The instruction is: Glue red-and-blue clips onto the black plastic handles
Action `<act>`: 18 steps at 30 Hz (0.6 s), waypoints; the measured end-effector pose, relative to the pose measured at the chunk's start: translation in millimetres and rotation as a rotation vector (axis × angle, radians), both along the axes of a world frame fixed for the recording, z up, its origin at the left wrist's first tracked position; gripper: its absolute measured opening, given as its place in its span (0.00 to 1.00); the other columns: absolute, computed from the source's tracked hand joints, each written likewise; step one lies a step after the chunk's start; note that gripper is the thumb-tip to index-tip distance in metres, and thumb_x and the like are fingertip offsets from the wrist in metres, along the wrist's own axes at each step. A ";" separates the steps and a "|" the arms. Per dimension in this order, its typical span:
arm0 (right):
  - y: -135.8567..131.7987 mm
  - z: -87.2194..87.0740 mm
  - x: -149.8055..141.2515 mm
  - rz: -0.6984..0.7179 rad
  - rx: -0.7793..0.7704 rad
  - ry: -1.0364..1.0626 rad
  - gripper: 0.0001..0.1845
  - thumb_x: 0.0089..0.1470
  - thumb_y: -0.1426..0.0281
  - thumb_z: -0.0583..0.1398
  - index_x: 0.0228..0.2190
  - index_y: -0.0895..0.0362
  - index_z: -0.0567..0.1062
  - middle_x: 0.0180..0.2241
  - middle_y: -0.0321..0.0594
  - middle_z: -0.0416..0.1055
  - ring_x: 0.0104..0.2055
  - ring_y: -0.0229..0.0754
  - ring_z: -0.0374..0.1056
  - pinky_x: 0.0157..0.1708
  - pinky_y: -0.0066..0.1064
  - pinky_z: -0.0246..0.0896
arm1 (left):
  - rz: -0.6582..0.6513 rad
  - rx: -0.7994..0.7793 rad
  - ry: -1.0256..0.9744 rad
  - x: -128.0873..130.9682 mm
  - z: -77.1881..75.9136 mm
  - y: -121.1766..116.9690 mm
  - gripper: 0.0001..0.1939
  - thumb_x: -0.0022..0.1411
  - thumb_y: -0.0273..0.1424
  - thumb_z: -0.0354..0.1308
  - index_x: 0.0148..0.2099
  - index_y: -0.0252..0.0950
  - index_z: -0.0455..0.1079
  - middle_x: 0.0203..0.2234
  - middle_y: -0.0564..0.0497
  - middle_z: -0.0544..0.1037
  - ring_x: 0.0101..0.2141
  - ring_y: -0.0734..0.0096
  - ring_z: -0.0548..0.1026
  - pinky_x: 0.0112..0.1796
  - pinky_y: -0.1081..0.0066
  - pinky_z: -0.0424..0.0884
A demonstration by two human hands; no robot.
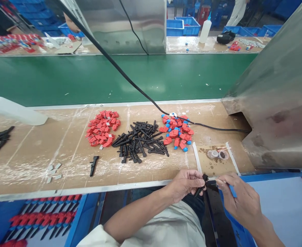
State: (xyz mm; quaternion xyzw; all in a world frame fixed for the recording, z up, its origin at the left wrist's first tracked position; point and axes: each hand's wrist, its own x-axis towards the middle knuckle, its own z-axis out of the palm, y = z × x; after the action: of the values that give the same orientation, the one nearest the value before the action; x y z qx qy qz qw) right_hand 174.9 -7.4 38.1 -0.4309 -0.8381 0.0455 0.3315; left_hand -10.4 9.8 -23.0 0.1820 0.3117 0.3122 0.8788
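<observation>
A black plastic piece [200,188] was pinched in the left hand [185,183] near the bench edge, while the right hand [239,200], gripping a blue stick [232,190], seemingly dabbed it, calling for steady aim.

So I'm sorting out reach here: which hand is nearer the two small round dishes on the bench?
Right. The right hand sits just below the small round dishes, slightly to their right; the left hand is further off, below and to their left.
</observation>
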 end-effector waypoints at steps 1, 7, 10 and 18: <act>2.3 0.5 -0.6 -0.020 -0.018 0.018 0.06 0.67 0.76 0.56 0.39 0.53 0.70 0.27 0.35 0.74 0.25 0.38 0.72 0.26 0.29 0.67 | 0.000 0.002 0.005 -1.0 -0.3 0.3 0.29 0.34 0.45 0.82 0.32 0.31 0.76 0.21 0.50 0.79 0.18 0.75 0.73 0.18 0.75 0.52; 4.8 0.3 1.8 -0.059 -0.166 0.124 0.06 0.69 0.72 0.56 0.36 0.51 0.70 0.23 0.30 0.71 0.21 0.36 0.69 0.22 0.27 0.65 | -0.023 -0.020 -0.005 -8.0 -1.4 1.7 0.29 0.33 0.43 0.82 0.32 0.29 0.76 0.21 0.49 0.79 0.18 0.75 0.73 0.18 0.75 0.50; 0.5 -0.9 1.0 -0.009 -0.122 0.080 0.06 0.68 0.73 0.56 0.37 0.51 0.70 0.24 0.32 0.73 0.22 0.39 0.71 0.23 0.29 0.66 | -0.028 -0.043 -0.019 -7.6 -2.3 1.2 0.30 0.32 0.44 0.82 0.31 0.29 0.76 0.21 0.48 0.78 0.18 0.75 0.72 0.18 0.75 0.51; 9.5 1.6 -7.8 -0.015 -0.053 0.033 0.06 0.68 0.73 0.56 0.38 0.51 0.71 0.26 0.36 0.75 0.23 0.41 0.72 0.25 0.31 0.69 | -0.018 -0.055 -0.032 -7.3 -6.6 -1.0 0.27 0.34 0.41 0.82 0.32 0.30 0.76 0.21 0.49 0.79 0.19 0.75 0.73 0.18 0.75 0.50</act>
State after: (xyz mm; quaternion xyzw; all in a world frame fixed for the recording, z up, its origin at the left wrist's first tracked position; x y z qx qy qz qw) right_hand 167.1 2.0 39.7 -0.4450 -0.8278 0.0722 0.3339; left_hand -17.7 8.8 -29.6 0.1555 0.3047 0.2986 0.8910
